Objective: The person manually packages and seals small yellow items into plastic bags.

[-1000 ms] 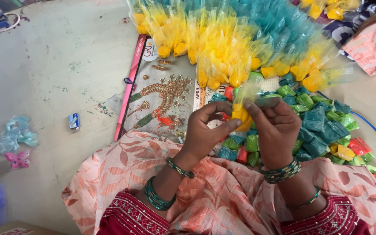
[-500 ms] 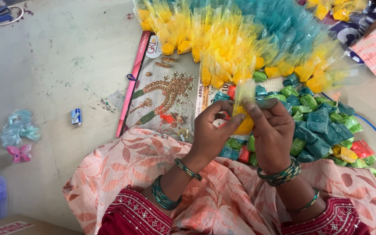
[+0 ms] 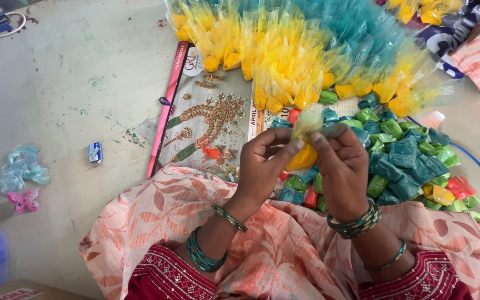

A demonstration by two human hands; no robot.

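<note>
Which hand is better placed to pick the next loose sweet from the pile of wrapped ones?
Right, probably. The right hand hangs directly over the pile of green, teal and red wrapped sweets, while the left hand sits toward the calendar side. Both currently pinch the yellow pouch.

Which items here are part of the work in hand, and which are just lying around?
In use:
- yellow net pouch, pinched between left hand and right hand
- finished yellow and teal pouches
- wrapped green and teal sweets

Lying about:
- jewellery calendar
- pink butterfly
- small blue packet
</note>
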